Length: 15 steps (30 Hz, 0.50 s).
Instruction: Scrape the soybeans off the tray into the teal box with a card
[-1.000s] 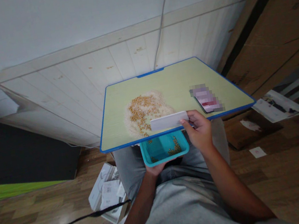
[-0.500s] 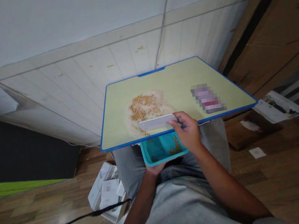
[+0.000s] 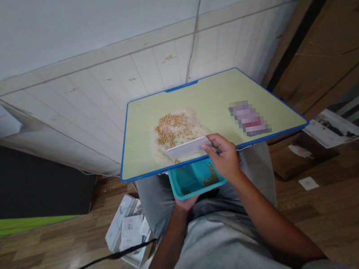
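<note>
In the head view my right hand point(image 3: 225, 158) pinches one end of a flat white card-like plate point(image 3: 189, 148), held on its edge at the near side of the table. Just beyond the plate, tan beans point(image 3: 168, 129), which look like soybeans, lie among a spread of white rice-like grains point(image 3: 190, 117). My left hand point(image 3: 186, 203) supports a teal plastic basin point(image 3: 189, 178) from below, under the table's front edge. Several beans sit in the basin's bottom. Most of the left hand's fingers are hidden beneath it.
The small table point(image 3: 216, 87) has a pale yellow top and blue rim. A pixelated flat item point(image 3: 249, 118) lies on its right side. White wall panels stand behind, cardboard point(image 3: 332, 46) at the right. An open white box point(image 3: 130, 233) is on the floor at left.
My right hand and the white plate have shifted very slightly to the left. The left hand and basin stay in place.
</note>
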Available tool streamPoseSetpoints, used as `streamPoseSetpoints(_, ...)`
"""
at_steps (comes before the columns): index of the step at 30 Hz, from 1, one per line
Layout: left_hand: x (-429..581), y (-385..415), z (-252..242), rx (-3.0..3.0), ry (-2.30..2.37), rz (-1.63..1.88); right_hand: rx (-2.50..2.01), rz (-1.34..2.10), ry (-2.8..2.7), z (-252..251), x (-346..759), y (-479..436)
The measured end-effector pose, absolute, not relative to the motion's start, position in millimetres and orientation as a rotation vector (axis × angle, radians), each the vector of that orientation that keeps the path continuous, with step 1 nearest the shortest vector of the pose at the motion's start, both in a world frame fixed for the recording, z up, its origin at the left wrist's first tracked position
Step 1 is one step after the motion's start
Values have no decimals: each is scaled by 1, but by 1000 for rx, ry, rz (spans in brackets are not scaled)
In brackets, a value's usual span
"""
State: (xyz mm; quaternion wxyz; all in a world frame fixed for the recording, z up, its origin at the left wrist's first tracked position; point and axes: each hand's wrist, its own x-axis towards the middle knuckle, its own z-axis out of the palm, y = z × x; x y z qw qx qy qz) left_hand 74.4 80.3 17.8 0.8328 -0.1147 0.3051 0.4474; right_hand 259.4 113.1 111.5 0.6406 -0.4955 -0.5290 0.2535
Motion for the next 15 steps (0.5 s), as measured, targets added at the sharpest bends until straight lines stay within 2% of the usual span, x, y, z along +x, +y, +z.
streamPoseSetpoints(15,76,84,8,-232,674,967,-1089,621,-1168,110,266,109)
